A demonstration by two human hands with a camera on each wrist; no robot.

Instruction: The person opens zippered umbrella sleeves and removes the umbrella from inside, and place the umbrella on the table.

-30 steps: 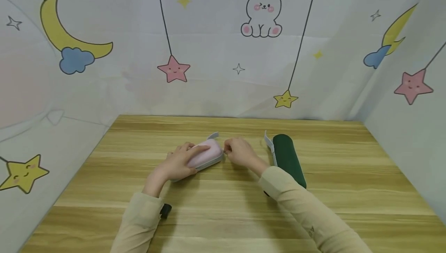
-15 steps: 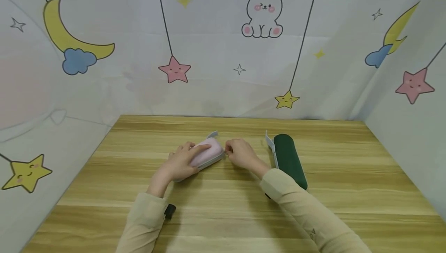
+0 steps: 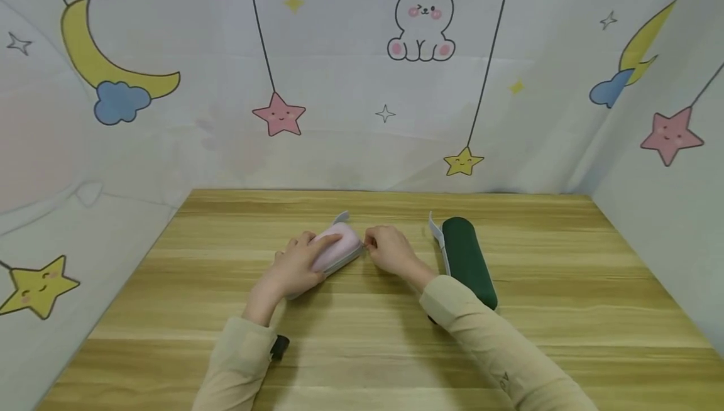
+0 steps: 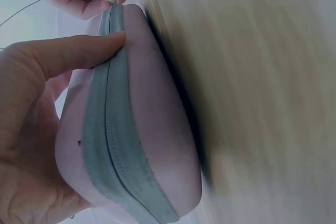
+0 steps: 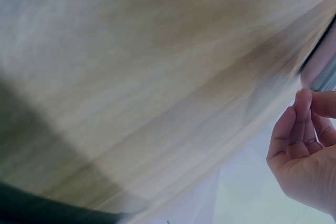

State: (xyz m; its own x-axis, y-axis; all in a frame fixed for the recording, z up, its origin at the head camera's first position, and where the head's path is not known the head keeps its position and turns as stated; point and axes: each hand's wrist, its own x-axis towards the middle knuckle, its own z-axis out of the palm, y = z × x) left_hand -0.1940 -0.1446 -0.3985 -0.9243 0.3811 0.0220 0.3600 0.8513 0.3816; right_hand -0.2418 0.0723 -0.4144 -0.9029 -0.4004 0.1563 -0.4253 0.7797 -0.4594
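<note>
A pale pink zip case (image 3: pixel 346 234) lies on the table left of centre. My left hand (image 3: pixel 295 268) grips it from above and the near side. In the left wrist view its thumb (image 4: pixel 94 51) presses on the grey zipper band (image 4: pixel 118 114), whose teeth run joined along the visible side. My right hand (image 3: pixel 390 251) is at the case's right end, thumb and forefinger pinching the zipper pull. Those fingertips hide most of the pull. In the right wrist view the right hand's other fingers are curled, close to the case's end (image 5: pixel 317 69).
A dark green case (image 3: pixel 469 260) with a pale strap (image 3: pixel 436 230) lies on the wooden table (image 3: pixel 537 348), partly under my right forearm. A similar grey strap (image 3: pixel 341 217) sticks up behind the pink case. Printed fabric walls (image 3: pixel 339 159) stand behind and at both sides.
The left hand and wrist have shifted slightly to the right along the pink case. The right hand keeps its pinch at the case's end, nearly still.
</note>
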